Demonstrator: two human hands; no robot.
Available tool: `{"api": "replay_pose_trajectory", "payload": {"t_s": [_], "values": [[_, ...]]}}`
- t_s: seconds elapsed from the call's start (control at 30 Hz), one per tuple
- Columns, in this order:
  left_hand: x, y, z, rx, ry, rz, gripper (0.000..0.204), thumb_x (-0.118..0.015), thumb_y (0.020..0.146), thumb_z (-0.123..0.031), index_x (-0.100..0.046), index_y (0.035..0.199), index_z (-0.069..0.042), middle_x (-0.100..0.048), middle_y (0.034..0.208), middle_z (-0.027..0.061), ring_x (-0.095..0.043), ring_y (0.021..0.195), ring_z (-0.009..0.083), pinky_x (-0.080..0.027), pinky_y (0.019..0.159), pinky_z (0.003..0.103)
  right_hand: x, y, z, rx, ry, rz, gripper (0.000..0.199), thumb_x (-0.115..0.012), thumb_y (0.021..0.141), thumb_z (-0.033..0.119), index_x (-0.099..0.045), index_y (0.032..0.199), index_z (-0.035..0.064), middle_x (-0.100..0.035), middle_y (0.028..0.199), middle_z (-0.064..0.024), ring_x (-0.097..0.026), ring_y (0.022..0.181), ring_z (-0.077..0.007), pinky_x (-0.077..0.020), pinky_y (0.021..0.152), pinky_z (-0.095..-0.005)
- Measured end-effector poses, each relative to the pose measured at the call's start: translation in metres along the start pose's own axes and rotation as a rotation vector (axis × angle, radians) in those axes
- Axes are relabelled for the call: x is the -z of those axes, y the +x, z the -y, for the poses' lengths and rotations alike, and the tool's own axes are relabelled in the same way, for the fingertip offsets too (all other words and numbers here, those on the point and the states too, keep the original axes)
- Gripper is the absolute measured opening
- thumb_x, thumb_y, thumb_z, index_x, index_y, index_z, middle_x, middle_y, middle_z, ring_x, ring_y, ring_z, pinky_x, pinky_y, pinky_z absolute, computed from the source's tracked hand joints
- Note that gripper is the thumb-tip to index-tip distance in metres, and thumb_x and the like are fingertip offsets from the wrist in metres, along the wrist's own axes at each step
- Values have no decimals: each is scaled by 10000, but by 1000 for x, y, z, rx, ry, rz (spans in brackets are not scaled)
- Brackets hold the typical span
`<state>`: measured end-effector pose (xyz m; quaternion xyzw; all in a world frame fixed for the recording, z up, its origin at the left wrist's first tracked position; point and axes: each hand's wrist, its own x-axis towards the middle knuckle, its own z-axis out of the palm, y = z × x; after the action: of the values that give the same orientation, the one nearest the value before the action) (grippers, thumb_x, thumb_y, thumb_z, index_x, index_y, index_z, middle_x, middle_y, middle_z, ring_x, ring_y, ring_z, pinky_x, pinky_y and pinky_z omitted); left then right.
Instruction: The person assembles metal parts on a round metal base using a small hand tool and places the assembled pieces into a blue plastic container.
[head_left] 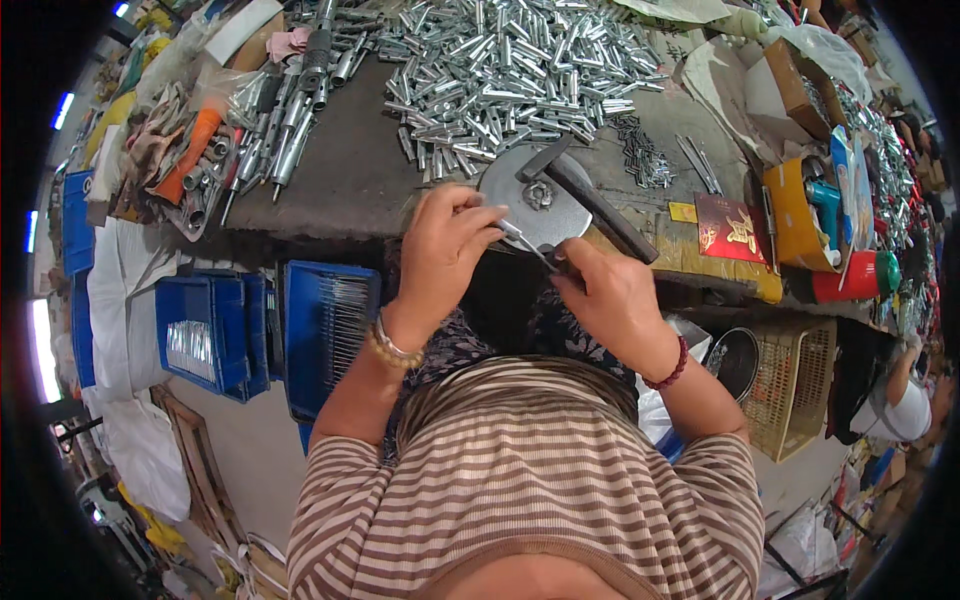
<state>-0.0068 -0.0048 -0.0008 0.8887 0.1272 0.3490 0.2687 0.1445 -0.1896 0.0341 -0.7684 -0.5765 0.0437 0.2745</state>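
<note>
My left hand point(447, 243) pinches a short silver metal tube point(511, 230) between thumb and fingertips, just over the table's near edge. From that tube a thin metal rod point(537, 254) slants down to my right hand point(608, 300), whose closed fingers grip its other end; a dark part there is mostly hidden. Right behind my hands lies a round steel plate point(500, 185) with a small raised lump at its middle. A hammer point(590, 200) rests across the plate, its dark handle pointing toward me on the right.
Loose metal tubes point(520, 75) form a big heap beyond the plate. Small dark pins point(642, 152), thin rods point(698, 163) and a red packet point(730, 228) lie to the right. Tools point(290, 130) crowd the left. Blue bins point(333, 335) and a plastic basket point(790, 385) stand below table height.
</note>
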Motion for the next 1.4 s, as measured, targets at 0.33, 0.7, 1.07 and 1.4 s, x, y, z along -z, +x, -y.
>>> {"api": "replay_pose_trajectory", "payload": {"t_s": [0.33,0.7,1.07,1.4], "values": [[-22,-33,-37,823,-867,-71,505,-543,1121,-138,-389,1594,-51,-755,1044,98,-668,778,87,-546,616,210,-15,-16,15,-420,707,270,281,-761,919,112,-642,1149,3,-659,790,-159,-623,662,-291,-489,632,-389],[22,-55,-17,877,-910,-315,507,-712,1001,-73,-465,1444,-57,-706,956,30,-538,700,45,-408,572,209,-17,0,19,-237,593,199,366,-799,926,85,-647,1250,9,-708,935,-67,-661,754,-142,-540,671,-314],[60,-268,172,1388,-550,-814,518,-753,911,-20,-522,1374,-49,-696,960,76,-547,698,80,-432,572,251,-22,10,-19,-489,907,30,350,-689,1026,117,-639,1352,1,-712,912,-30,-553,640,-45,-417,546,-203],[31,-309,273,1532,-278,-874,482,-844,834,-55,-598,1248,-42,-698,881,104,-659,699,192,-524,597,357,-24,7,-17,-506,843,-39,299,-687,1027,151,-668,1290,11,-695,878,-32,-541,627,-54,-402,545,-209]]}}
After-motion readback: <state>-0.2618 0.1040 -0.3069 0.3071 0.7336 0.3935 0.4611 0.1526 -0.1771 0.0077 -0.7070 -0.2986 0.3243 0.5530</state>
